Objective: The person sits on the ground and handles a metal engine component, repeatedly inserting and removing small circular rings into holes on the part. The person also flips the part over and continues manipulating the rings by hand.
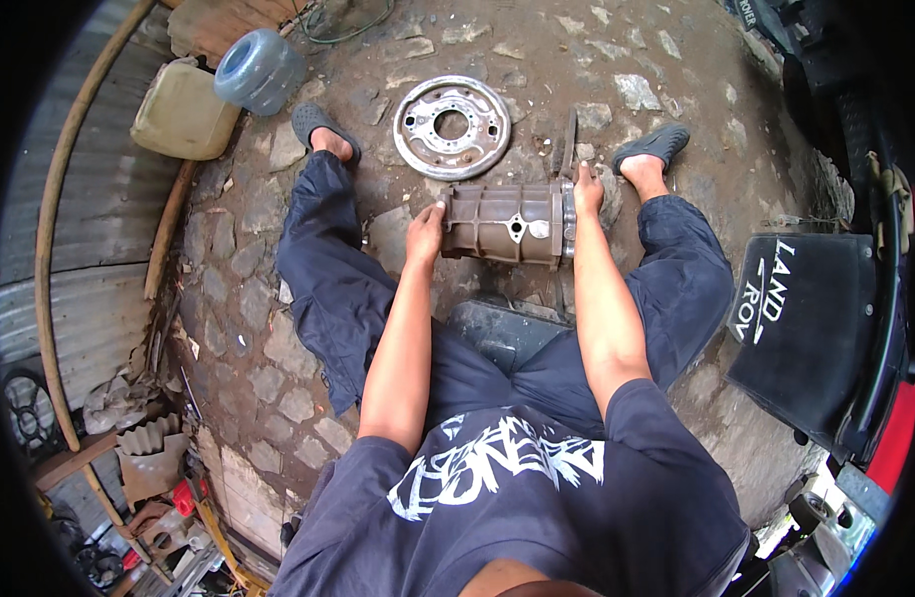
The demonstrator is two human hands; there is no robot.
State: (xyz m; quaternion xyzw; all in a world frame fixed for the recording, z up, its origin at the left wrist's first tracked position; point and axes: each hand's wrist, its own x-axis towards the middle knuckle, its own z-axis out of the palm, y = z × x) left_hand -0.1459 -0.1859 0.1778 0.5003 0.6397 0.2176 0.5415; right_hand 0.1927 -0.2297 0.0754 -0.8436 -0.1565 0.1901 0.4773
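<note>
Between my legs lies a ribbed brown-grey metal casing (487,221), like a gearbox housing, on its side, with a small oval port facing up. My left hand (426,235) is closed round its left end. At the other end my right hand (588,191) grips the pale flanged rim, fingers mostly hidden behind it. Just beyond the casing, a round silver metal plate (415,141) with a large centre hole rests flat on the ground. A narrow dark tool (570,144), its kind unclear, lies beyond the casing near my right hand.
The ground is uneven stone paving (269,383). A black box-like seat (502,336) is under me. At far left are a blue water jug (261,72) and a yellowish jerrycan (186,109) by a corrugated metal wall (99,209). A black mudflap (811,328) hangs at right.
</note>
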